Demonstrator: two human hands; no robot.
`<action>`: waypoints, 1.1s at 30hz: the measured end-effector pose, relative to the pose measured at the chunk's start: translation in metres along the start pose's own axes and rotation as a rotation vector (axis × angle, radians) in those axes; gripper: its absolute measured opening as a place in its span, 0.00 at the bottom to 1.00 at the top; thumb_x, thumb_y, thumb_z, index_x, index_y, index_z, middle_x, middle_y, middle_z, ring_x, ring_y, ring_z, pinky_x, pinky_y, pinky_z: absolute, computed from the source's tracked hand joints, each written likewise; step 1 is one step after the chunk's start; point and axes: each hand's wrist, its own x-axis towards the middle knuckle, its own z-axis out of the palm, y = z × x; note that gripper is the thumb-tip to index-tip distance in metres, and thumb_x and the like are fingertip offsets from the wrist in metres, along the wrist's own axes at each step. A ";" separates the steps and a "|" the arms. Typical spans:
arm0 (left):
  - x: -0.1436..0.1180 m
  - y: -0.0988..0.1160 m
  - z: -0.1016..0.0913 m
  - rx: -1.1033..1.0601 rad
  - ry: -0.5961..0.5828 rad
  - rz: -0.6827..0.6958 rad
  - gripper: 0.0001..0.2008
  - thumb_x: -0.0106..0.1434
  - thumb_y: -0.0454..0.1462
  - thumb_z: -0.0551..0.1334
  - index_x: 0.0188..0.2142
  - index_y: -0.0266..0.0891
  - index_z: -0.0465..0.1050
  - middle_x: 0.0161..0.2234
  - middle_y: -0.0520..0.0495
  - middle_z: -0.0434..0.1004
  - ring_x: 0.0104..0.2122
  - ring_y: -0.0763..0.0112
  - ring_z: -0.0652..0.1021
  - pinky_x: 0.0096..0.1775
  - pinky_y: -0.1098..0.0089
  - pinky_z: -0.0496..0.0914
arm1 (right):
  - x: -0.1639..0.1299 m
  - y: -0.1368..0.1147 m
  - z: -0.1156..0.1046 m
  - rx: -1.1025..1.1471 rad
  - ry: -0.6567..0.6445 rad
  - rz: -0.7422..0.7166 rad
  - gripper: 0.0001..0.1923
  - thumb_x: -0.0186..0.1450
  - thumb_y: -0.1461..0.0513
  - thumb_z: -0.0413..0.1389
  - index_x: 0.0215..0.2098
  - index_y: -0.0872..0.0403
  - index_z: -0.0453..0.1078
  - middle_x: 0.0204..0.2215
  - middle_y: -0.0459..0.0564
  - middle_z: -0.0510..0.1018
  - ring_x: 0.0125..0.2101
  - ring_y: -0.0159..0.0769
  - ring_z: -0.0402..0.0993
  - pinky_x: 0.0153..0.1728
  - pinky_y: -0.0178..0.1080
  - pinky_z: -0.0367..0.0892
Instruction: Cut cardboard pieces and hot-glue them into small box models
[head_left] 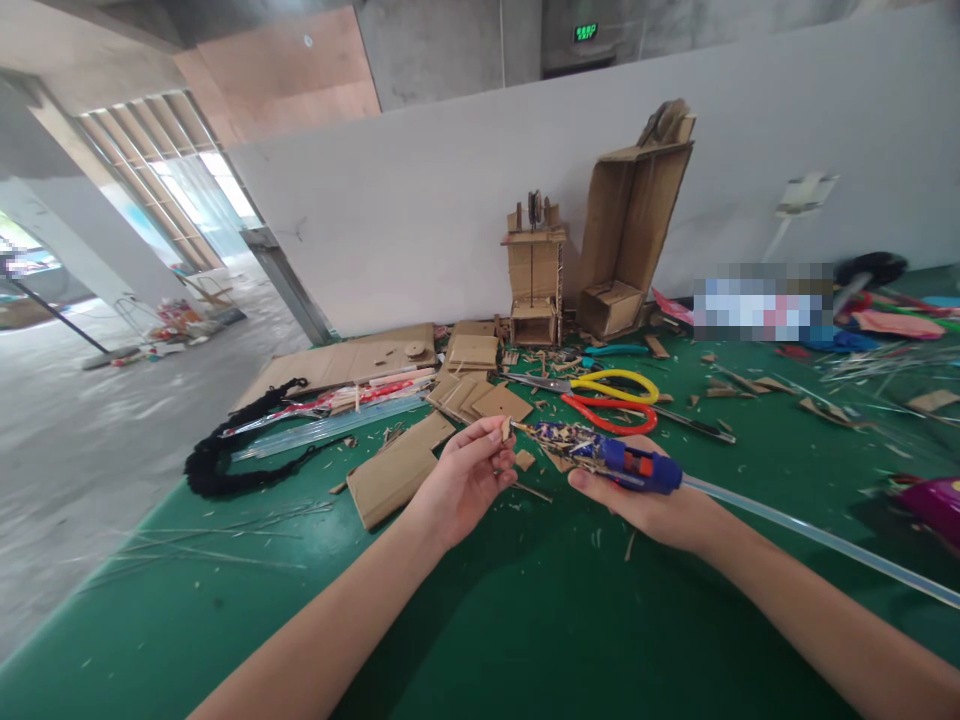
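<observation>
My left hand (474,480) pinches a small cardboard piece (506,430) between thumb and fingertips. My right hand (652,510) is wrapped round a blue hot glue gun (637,467), whose nozzle points left and meets or nearly meets that piece. Bits of cardboard cling to the gun's front, and a long clear glue stick (810,540) runs out of its back to the right. Just beyond the gun lie scissors (611,390) with one yellow and one red handle. Flat cardboard pieces (401,470) lie left of my left hand.
Against the white partition stand a small cardboard structure with a pulley (534,265) and a tall open cardboard box (626,220). Black yarn (206,465) and thin sticks (217,535) lie on the left of the green table (480,650). A purple object (930,508) sits at the right edge.
</observation>
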 end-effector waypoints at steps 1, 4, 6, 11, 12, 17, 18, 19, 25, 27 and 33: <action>0.000 0.000 0.000 -0.004 0.002 0.000 0.10 0.51 0.32 0.67 0.35 0.36 0.71 0.28 0.53 0.67 0.24 0.81 0.67 0.28 0.75 0.65 | 0.000 0.000 0.000 -0.007 -0.008 -0.019 0.11 0.57 0.53 0.57 0.23 0.51 0.68 0.19 0.43 0.69 0.20 0.30 0.62 0.21 0.35 0.61; 0.000 0.000 -0.001 -0.019 -0.007 0.007 0.11 0.51 0.32 0.68 0.35 0.37 0.71 0.27 0.54 0.67 0.24 0.81 0.68 0.28 0.75 0.65 | -0.001 0.004 0.000 -0.037 -0.012 -0.040 0.13 0.58 0.53 0.57 0.21 0.51 0.65 0.19 0.42 0.66 0.20 0.30 0.62 0.21 0.34 0.61; 0.000 0.001 -0.001 -0.021 -0.014 0.009 0.11 0.51 0.32 0.67 0.35 0.37 0.71 0.25 0.54 0.66 0.24 0.80 0.68 0.28 0.75 0.65 | -0.003 0.007 0.000 -0.058 -0.019 -0.047 0.14 0.58 0.54 0.57 0.20 0.51 0.63 0.18 0.42 0.65 0.21 0.31 0.62 0.21 0.34 0.61; 0.001 0.002 -0.003 -0.018 -0.009 0.026 0.10 0.52 0.32 0.67 0.35 0.37 0.70 0.26 0.54 0.66 0.24 0.81 0.68 0.27 0.76 0.65 | -0.002 0.012 0.000 -0.124 -0.049 -0.097 0.13 0.60 0.55 0.54 0.22 0.52 0.62 0.20 0.42 0.67 0.21 0.30 0.64 0.22 0.33 0.62; 0.003 0.003 -0.003 -0.014 0.004 0.044 0.10 0.52 0.33 0.67 0.34 0.37 0.70 0.27 0.54 0.67 0.24 0.81 0.68 0.27 0.77 0.64 | 0.000 0.012 -0.002 -0.154 -0.030 -0.120 0.11 0.61 0.55 0.53 0.24 0.52 0.63 0.22 0.43 0.69 0.22 0.30 0.65 0.23 0.33 0.63; 0.009 0.005 -0.008 0.031 0.111 0.177 0.12 0.51 0.34 0.68 0.35 0.35 0.70 0.30 0.52 0.68 0.22 0.83 0.65 0.23 0.79 0.61 | 0.012 0.022 -0.032 -0.758 0.221 -0.233 0.05 0.58 0.62 0.52 0.33 0.53 0.63 0.34 0.52 0.71 0.32 0.39 0.70 0.28 0.38 0.64; 0.010 0.005 -0.009 0.040 0.117 0.182 0.12 0.51 0.35 0.68 0.35 0.35 0.71 0.30 0.52 0.68 0.22 0.84 0.65 0.23 0.79 0.60 | 0.013 0.025 -0.041 -0.795 0.236 -0.216 0.08 0.56 0.64 0.53 0.35 0.54 0.63 0.37 0.54 0.71 0.34 0.43 0.70 0.26 0.39 0.63; 0.010 0.005 -0.010 0.048 0.113 0.179 0.12 0.51 0.35 0.68 0.35 0.34 0.71 0.30 0.51 0.68 0.22 0.84 0.65 0.23 0.79 0.60 | 0.014 0.029 -0.050 -0.861 0.277 -0.171 0.10 0.55 0.65 0.52 0.36 0.55 0.63 0.38 0.57 0.70 0.32 0.45 0.70 0.23 0.39 0.61; 0.009 0.002 -0.012 0.059 0.067 0.154 0.12 0.51 0.36 0.68 0.35 0.36 0.71 0.30 0.52 0.69 0.23 0.84 0.67 0.24 0.78 0.60 | 0.013 0.061 -0.085 -1.286 0.271 0.132 0.11 0.56 0.61 0.50 0.37 0.58 0.64 0.36 0.63 0.69 0.35 0.53 0.70 0.29 0.47 0.62; 0.010 0.001 -0.011 0.063 0.072 0.151 0.12 0.51 0.36 0.69 0.35 0.36 0.71 0.31 0.53 0.69 0.23 0.84 0.67 0.24 0.78 0.60 | 0.011 0.066 -0.088 -1.243 0.244 0.172 0.15 0.55 0.59 0.51 0.38 0.59 0.66 0.39 0.66 0.69 0.40 0.59 0.68 0.33 0.52 0.63; 0.008 0.000 -0.007 0.098 0.107 0.123 0.12 0.51 0.36 0.69 0.35 0.36 0.72 0.29 0.53 0.66 0.23 0.83 0.67 0.24 0.78 0.61 | 0.004 0.020 -0.046 -1.146 0.415 -0.098 0.20 0.63 0.59 0.46 0.49 0.61 0.64 0.42 0.62 0.72 0.42 0.52 0.67 0.39 0.50 0.62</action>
